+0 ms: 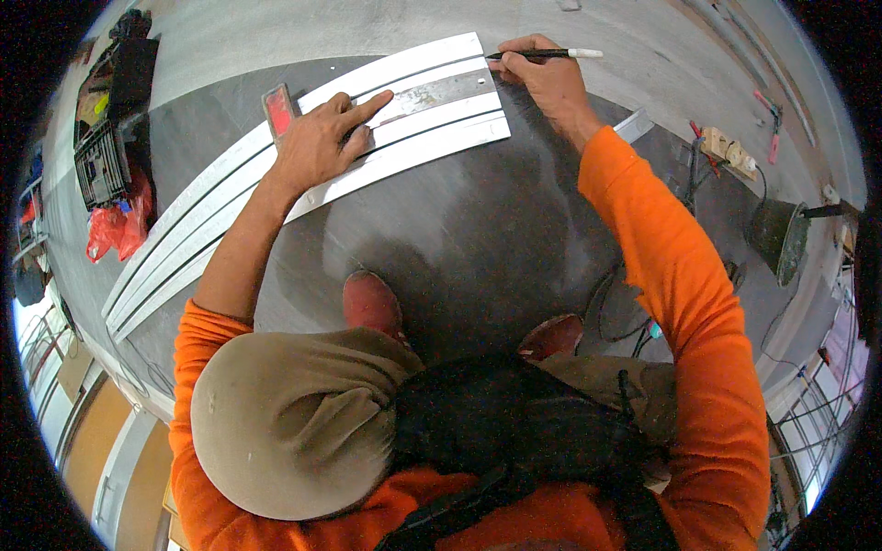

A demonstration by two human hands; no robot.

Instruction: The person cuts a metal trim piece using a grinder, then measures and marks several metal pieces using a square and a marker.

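Several long white slotted strips [358,78] lie side by side on the dark floor, with a worn metal ruler [436,92] along them. My left hand [322,138] presses on the ruler and strips, index finger stretched out and fingers apart. Just left of it is a red-and-grey rectangular tool [279,114]. My right hand [547,83] grips a black marker [560,54] with a white end, its tip at the right end of the strips near the ruler's end; whether it touches them I cannot tell.
Black crates [106,161] and red bags [110,230] lie at left. At right are a wooden socket board [728,152] with cables, red-handled pliers [770,129] and a bucket [779,241]. My red shoes [370,303] are below the strips on the dark floor [441,230].
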